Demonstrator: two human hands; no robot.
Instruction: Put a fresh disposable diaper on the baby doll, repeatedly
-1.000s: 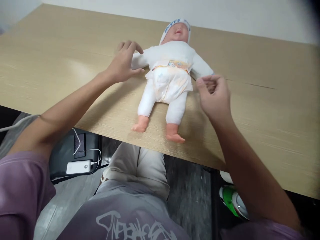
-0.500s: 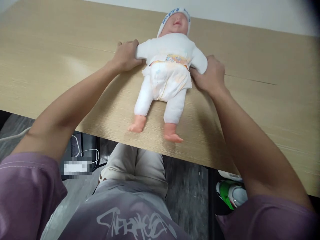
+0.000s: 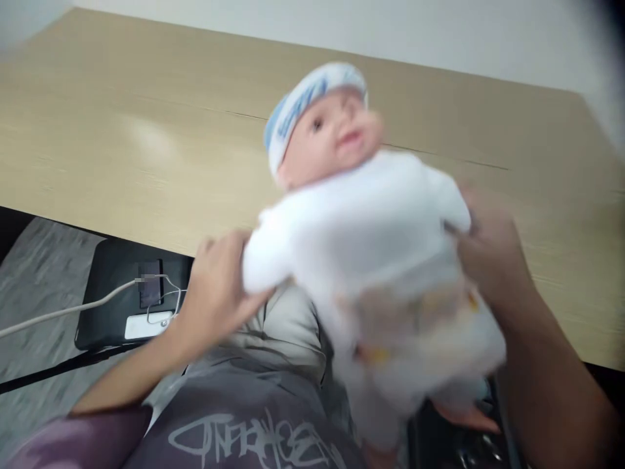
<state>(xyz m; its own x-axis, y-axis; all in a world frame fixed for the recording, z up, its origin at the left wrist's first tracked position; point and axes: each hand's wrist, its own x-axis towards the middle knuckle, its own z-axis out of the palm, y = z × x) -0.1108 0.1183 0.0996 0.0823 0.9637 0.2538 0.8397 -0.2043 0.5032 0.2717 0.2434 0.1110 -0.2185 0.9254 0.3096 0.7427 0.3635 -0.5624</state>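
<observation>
You hold the baby doll [image 3: 371, 260] upright above the near edge of the table [image 3: 146, 150], left hand [image 3: 215, 293] and right hand [image 3: 488, 254] fingers clenched around its soft, light, cloth-covered sides under the arms, a secure place to grip.

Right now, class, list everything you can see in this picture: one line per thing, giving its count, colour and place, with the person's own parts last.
baby doll: one, white suit, white cap with blue print, nappy at its waist; held up off the table, blurred.
table: one, light wood grain; runs across the upper half, behind the doll.
black case: one, black; on the floor under the table's edge, at the left.
white box: one, white; lies on the black case.
white cable: one, white; runs from the left edge to the case.
left hand: one; grips the doll's arm.
right hand: one; grips the doll's other side.
</observation>
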